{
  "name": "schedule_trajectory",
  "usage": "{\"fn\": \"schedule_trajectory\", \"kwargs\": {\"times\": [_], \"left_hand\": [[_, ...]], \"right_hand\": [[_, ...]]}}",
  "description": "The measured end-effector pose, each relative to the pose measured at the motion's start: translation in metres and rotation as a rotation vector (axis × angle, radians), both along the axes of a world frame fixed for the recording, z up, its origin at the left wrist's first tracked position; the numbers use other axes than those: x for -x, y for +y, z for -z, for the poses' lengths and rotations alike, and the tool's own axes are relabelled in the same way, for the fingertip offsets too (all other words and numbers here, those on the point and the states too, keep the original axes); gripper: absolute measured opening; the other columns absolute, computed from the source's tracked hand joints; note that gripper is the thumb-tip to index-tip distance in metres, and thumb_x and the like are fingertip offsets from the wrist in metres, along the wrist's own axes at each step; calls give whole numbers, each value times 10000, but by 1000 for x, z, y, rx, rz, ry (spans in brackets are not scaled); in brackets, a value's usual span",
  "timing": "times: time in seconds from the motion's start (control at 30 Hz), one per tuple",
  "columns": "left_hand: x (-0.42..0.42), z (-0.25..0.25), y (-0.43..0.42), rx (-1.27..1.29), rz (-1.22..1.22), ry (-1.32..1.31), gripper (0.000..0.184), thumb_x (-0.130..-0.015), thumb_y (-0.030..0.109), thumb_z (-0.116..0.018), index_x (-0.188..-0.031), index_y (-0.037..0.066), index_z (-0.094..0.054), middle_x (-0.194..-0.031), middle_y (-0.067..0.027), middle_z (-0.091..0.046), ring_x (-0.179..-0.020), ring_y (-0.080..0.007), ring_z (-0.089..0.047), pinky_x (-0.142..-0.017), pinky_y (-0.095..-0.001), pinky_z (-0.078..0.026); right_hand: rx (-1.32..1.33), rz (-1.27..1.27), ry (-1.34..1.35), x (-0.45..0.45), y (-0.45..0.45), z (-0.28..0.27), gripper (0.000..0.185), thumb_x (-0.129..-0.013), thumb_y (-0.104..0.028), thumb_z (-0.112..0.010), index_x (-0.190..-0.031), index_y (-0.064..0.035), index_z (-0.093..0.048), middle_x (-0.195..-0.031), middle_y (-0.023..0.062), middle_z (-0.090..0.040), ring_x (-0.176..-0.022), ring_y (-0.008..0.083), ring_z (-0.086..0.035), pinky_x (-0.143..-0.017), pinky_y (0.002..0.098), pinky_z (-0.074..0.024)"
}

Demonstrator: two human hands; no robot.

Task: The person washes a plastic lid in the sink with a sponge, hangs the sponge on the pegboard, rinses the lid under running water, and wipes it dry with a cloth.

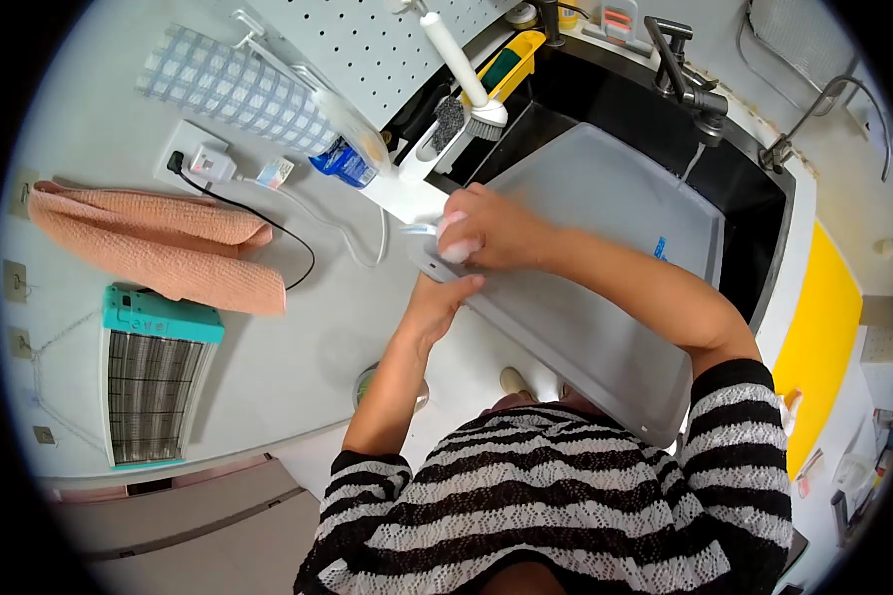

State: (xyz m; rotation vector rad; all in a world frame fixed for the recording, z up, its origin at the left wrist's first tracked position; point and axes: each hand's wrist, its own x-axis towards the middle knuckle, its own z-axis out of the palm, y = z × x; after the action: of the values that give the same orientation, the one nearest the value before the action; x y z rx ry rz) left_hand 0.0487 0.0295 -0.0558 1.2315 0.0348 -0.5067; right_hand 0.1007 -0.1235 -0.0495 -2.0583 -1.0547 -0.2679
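Gripping lid (605, 322) by left corner with left hand (445, 302), probably for steadiness. Closing right hand (506, 230) around pale pad (456, 240) near same corner, perhaps for firm pressure there. Holding lid's far part over sink (764, 213), likely for easy draining.

2 bare hands: 1 left hand (437, 305) and 1 right hand (503, 230). 1 big grey lid (605, 297) and 1 blue label (660, 248). 1 pale wad (457, 242), cloth or sponge, hard to tell. 1 black sink (756, 223). 2 taps: 1 thick tap (706, 101) and 1 thin tap (777, 155). 1 brush (453, 59), 1 wire scrubber (450, 117), 1 yellow caddy (522, 67). 1 orange towel (169, 246), 1 teal appliance (157, 372), 1 checked roll (238, 94), 1 blue packet (343, 164), 1 pegboard (367, 55). 2 plugs: 1 black plug (176, 162) and 1 white plug (211, 163).
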Motion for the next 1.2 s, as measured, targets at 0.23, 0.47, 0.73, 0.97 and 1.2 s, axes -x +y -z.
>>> {"fn": "schedule_trajectory", "kwargs": {"times": [0.23, 0.47, 0.73, 0.97, 1.2], "left_hand": [[-1, 0, 3, -10, 28, 39, 548, -659, -30, -578, -1152, 75, -361, -1027, -45, -447, -904, -135, -470, -696, -250, -426], [0, -4, 1, -17, -5, 42, 545, -659, -28, -576, -1151, 67, -360, -1025, -53, -453, -896, -144, -483, -702, -254, -428], [0, -5, 0, 5, -20, 28, 527, -660, -36, -571, -1137, 58, -367, -1020, -51, -455, -883, -132, -483, -684, -240, -421], [-2, 3, 4, -81, -29, 20, 499, -653, -6, -599, -1101, 68, -393, -953, -20, -478, -763, -87, -478, -537, -197, -383], [-4, 7, 6, -57, 0, -64, 493, -639, 40, -634, -1080, 61, -415, -952, -12, -475, -752, -86, -473, -523, -200, -371]], "right_hand": [[322, -23, -200, -5, -13, -1, 318, -596, -71, -576, -868, -231, -611, -993, 50, -456, -975, 233, -406, -765, 371, -349], [447, -2, -400, -8, -18, -3, 347, -668, -109, -512, -973, -271, -544, -1036, 55, -440, -1017, 238, -393, -780, 375, -340], [406, -72, -359, -12, -17, 0, 288, -695, -125, -483, -955, -241, -526, -1056, 60, -430, -1038, 250, -382, -786, 388, -335], [511, 110, -215, -18, -15, 8, 283, -627, -108, -574, -897, -182, -527, -1042, 56, -446, -1005, 259, -403, -774, 384, -358], [-104, 140, 119, -2, 23, -8, 260, -582, -171, -611, -829, -115, -552, -804, 79, -555, -778, 269, -520, -673, 343, -425]]}}
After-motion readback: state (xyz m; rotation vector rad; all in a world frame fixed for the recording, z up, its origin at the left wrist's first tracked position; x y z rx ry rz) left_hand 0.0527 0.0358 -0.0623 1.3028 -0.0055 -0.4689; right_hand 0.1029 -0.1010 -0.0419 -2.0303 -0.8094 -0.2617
